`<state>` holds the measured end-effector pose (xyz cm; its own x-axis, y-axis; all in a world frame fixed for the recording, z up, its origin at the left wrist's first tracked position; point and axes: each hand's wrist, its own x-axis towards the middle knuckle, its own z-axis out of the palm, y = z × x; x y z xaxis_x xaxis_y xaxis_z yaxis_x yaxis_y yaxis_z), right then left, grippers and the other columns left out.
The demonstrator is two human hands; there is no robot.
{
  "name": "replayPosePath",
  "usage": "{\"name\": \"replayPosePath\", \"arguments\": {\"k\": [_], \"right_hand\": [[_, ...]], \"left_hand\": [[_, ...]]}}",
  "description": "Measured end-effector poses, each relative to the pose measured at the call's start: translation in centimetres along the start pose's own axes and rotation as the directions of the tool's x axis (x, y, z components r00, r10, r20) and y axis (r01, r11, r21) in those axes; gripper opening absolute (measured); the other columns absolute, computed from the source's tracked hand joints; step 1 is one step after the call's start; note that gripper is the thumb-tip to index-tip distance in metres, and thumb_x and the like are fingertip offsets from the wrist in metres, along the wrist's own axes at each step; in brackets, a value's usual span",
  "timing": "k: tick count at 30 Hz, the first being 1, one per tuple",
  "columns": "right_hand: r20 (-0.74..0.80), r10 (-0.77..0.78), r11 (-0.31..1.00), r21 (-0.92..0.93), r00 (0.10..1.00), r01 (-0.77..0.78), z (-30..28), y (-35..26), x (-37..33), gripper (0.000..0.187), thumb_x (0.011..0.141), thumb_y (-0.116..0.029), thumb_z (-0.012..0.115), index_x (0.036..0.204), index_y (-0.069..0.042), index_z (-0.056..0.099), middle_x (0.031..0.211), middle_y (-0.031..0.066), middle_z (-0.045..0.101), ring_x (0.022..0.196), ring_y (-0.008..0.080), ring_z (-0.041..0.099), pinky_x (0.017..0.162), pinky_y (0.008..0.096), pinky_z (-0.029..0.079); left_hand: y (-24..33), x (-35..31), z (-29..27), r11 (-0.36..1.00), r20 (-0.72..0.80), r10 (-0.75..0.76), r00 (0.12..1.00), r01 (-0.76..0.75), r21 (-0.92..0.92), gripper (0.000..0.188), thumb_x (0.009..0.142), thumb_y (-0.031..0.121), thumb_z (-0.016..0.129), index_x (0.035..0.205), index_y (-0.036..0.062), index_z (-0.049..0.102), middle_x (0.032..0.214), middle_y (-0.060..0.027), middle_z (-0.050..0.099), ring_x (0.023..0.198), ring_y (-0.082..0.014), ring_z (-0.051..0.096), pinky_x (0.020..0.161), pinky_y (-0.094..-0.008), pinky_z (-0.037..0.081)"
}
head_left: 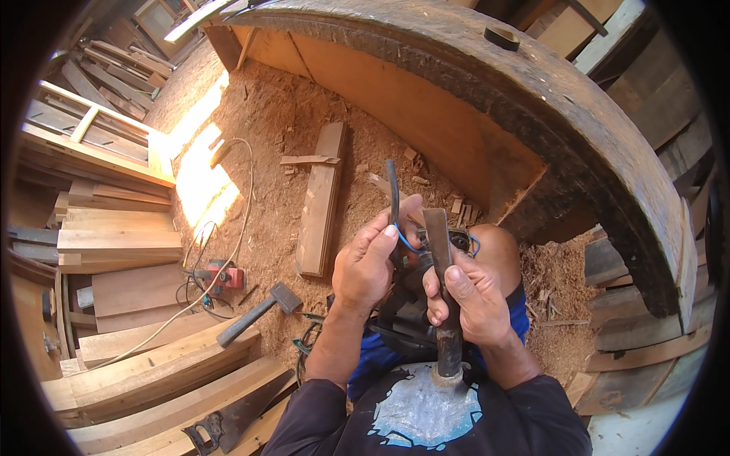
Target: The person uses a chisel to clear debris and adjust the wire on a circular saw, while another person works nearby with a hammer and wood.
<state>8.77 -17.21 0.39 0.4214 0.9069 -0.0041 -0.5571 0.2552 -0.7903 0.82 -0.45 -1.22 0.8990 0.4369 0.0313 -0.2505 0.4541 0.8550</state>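
Note:
A chisel point(439, 242) with a flat metal blade and a dark handle is gripped in my right hand point(480, 298), its blade pointing up and away from me. My left hand point(366, 266) pinches a dark cable point(392, 186) whose end stands up above the fingers. From the cable a thin blue wire point(408, 245) curves toward the chisel blade. Whether the wire touches the blade I cannot tell. Both hands are close together in front of my chest, and a black object point(407, 304) that I cannot make out shows between my forearms.
A long wooden workbench point(487, 57) spans the far side, bearing a tape roll point(502, 39). Stacked boards point(323, 201) lie on the sawdust floor point(266, 129). At left are a red power tool point(226, 277) with its cord, a hammer point(262, 311), a handsaw point(239, 418) and timber point(122, 239).

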Motion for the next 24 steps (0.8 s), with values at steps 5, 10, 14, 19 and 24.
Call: {"name": "replayPosePath", "arguments": {"k": [5, 10, 14, 19, 24], "right_hand": [[-0.037, -0.001, 1.0, 0.02, 0.999, 0.002, -0.1, 0.4, 0.0, 0.055, 0.109, -0.024, 0.05, 0.156, 0.0, 0.034, 0.095, 0.0047, 0.062, 0.066, 0.0075, 0.058, 0.064, 0.0214, 0.051], [-0.05, 0.026, 0.997, 0.078, 0.998, -0.023, 0.6, -0.2, 0.0, 0.061, 0.106, -0.023, 0.055, 0.157, -0.001, 0.031, 0.1, 0.0093, 0.065, 0.068, 0.0095, 0.061, 0.064, 0.0234, 0.055], [-0.011, 0.043, 0.991, 0.129, 0.999, -0.041, 0.7, 0.7, -0.4, 0.06, 0.107, -0.021, 0.054, 0.159, -0.005, 0.03, 0.1, 0.0079, 0.066, 0.069, 0.0079, 0.06, 0.065, 0.0215, 0.053], [-0.017, 0.056, 0.99, 0.13, 0.998, -0.054, 0.8, 0.9, -0.5, 0.06, 0.106, -0.023, 0.055, 0.157, -0.003, 0.032, 0.099, 0.0088, 0.065, 0.067, 0.0085, 0.06, 0.063, 0.0239, 0.055], [-0.016, 0.062, 0.988, 0.139, 0.998, -0.059, 0.9, 0.9, -0.6, 0.059, 0.106, -0.024, 0.056, 0.155, -0.001, 0.034, 0.098, 0.0101, 0.065, 0.065, 0.0093, 0.06, 0.062, 0.0264, 0.056]], "left_hand": [[-0.1, -0.1, 0.5, 0.962, -0.073, 0.069, 0.995, -0.047, 0.269, 0.031, 0.104, 0.011, 0.051, 0.133, -0.0001, 0.054, 0.096, -0.0044, 0.067, 0.084, -0.0082, 0.059, 0.079, -0.0244, 0.051], [-0.9, 0.0, -0.3, 0.99, -0.065, 0.076, 0.995, -0.067, 0.12, 0.015, 0.103, 0.009, 0.059, 0.116, 0.0044, 0.053, 0.098, -0.0049, 0.068, 0.087, -0.0082, 0.061, 0.083, -0.0246, 0.052], [-1.2, 0.2, -0.4, 0.994, -0.086, 0.113, 0.99, -0.112, 0.016, 0.016, 0.101, 0.012, 0.063, 0.113, 0.005, 0.055, 0.1, -0.003, 0.066, 0.089, -0.0089, 0.061, 0.085, -0.0252, 0.052], [-1.4, 0.0, -0.5, 0.991, -0.086, 0.134, 0.987, -0.135, -0.005, 0.015, 0.099, 0.011, 0.066, 0.11, 0.005, 0.057, 0.1, -0.0026, 0.066, 0.09, -0.0094, 0.062, 0.087, -0.0259, 0.052], [-1.4, 0.0, -0.4, 0.986, -0.092, 0.146, 0.985, -0.152, -0.064, 0.015, 0.098, 0.008, 0.068, 0.108, 0.005, 0.058, 0.099, -0.0049, 0.07, 0.09, -0.0109, 0.067, 0.085, -0.0266, 0.055]]}}
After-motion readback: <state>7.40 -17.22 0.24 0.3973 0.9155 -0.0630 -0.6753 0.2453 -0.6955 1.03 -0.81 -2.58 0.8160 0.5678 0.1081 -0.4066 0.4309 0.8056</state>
